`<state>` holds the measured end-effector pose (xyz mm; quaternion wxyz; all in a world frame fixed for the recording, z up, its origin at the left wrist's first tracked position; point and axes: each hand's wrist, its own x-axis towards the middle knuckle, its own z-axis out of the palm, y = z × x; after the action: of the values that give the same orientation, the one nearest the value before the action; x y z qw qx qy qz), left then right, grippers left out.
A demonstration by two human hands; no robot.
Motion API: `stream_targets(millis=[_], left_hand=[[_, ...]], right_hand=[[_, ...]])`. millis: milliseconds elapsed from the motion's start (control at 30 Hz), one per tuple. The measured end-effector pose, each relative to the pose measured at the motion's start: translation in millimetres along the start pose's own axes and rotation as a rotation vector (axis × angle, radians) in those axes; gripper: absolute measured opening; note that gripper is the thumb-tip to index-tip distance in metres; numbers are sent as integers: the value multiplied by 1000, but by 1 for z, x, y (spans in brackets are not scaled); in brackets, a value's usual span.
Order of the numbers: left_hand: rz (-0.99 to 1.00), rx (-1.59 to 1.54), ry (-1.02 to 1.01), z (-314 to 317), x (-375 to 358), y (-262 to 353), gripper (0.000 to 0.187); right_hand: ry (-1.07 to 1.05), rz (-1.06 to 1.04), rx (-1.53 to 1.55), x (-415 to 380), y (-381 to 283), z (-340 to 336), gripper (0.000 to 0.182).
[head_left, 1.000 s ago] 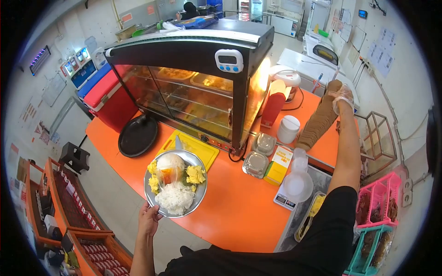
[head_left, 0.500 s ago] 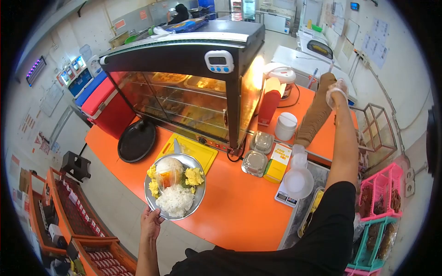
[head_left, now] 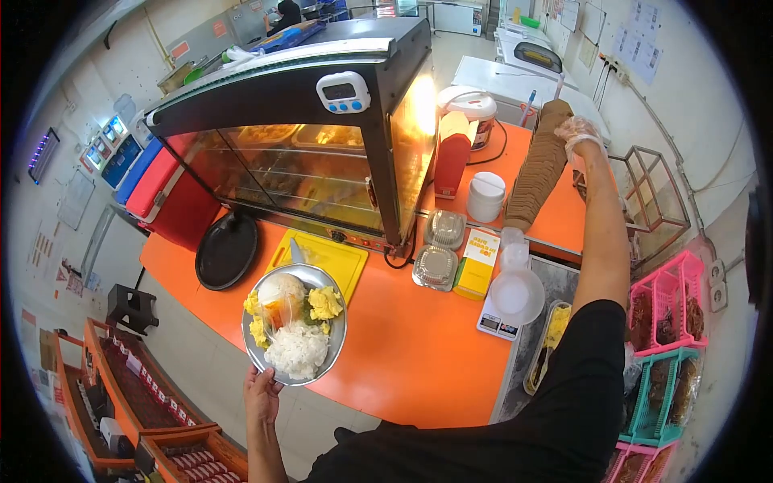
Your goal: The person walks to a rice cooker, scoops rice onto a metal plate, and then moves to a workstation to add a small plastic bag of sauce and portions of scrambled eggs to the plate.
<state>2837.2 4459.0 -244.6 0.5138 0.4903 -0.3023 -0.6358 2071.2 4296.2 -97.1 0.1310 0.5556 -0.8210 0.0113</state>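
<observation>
My left hand (head_left: 262, 391) grips the near rim of a round metal plate (head_left: 336, 354). On the plate are white rice (head_left: 298, 350), yellow pieces (head_left: 325, 303) and a clear bag (head_left: 282, 313) with something orange inside. My right hand (head_left: 581, 135), in a clear plastic glove, is at the far end of a long stack of brown paper containers (head_left: 539, 173); its fingers are bent, but what they hold cannot be made out. White lidded tubs (head_left: 485, 197) stand left of the stack.
A glass warming cabinet (head_left: 282, 161) stands at the back of the orange counter (head_left: 386, 354). Near it lie a yellow cutting board (head_left: 354, 266) and a black pan (head_left: 227, 251). A scale (head_left: 498, 324) carries a white bowl (head_left: 517, 296). Pink baskets (head_left: 667, 302) are at right.
The view has shifted, so the cabinet and counter items sit further left. My left hand still holds the plate. My gloved right hand remains by the far end of the stack, its fingers slightly changed.
</observation>
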Motion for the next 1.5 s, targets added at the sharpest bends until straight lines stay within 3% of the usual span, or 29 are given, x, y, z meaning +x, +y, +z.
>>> stream_targets(millis=[200, 267, 533, 733, 800, 833, 900, 933, 1033, 1100, 1133, 1200, 1233, 1300, 1333, 1400, 1433, 1500], left_hand=[[8, 10, 24, 18, -7, 9, 31], [3, 46, 108, 27, -10, 12, 31], [26, 32, 55, 15, -11, 11, 32], [12, 32, 47, 7, -13, 9, 34], [7, 32, 52, 4, -15, 9, 35], [4, 38, 53, 5, -16, 9, 35], [0, 42, 54, 8, -17, 9, 34], [9, 49, 51, 10, -17, 10, 34], [14, 49, 21, 3, -16, 8, 34], [5, 42, -8, 2, -16, 6, 34], [7, 45, 27, 8, -17, 8, 33], [5, 49, 64, 11, -18, 9, 33], [8, 51, 61, 10, -19, 9, 33], [12, 49, 59, 12, -19, 9, 33], [13, 53, 80, 15, -20, 10, 34], [15, 58, 100, 16, -21, 11, 34], [15, 58, 81, 14, -21, 11, 35], [20, 53, 63, 13, -21, 10, 36]], right_hand=[[106, 142, 330, 2, 12, 5, 38], [116, 153, 342, -1, 8, 2, 41], [57, 139, 316, -4, -9, -29, 44], [202, 104, 321, -4, -8, -17, 45], [-41, 218, 412, 1, -3, -20, 39], [-46, 217, 410, 9, 9, -10, 39], [27, -276, -304, 37, 47, 28, 28], [26, -278, -305, 48, 61, 45, 28], [206, -289, -276, 45, 64, 51, 17], [219, -113, 476, -15, 13, -15, 16], [217, -114, 475, -1, 27, -1, 16], [301, -207, 51, 37, 62, 38, 16], [298, -210, 51, 25, 49, 24, 16], [254, 243, 608, -12, 2, -28, 19], [251, 241, 605, -8, 12, -19, 19], [495, -185, 96, 10, 42, 8, 27], [494, -186, 96, 19, 47, 15, 27], [311, 34, 252, 34, 51, 21, 36]])
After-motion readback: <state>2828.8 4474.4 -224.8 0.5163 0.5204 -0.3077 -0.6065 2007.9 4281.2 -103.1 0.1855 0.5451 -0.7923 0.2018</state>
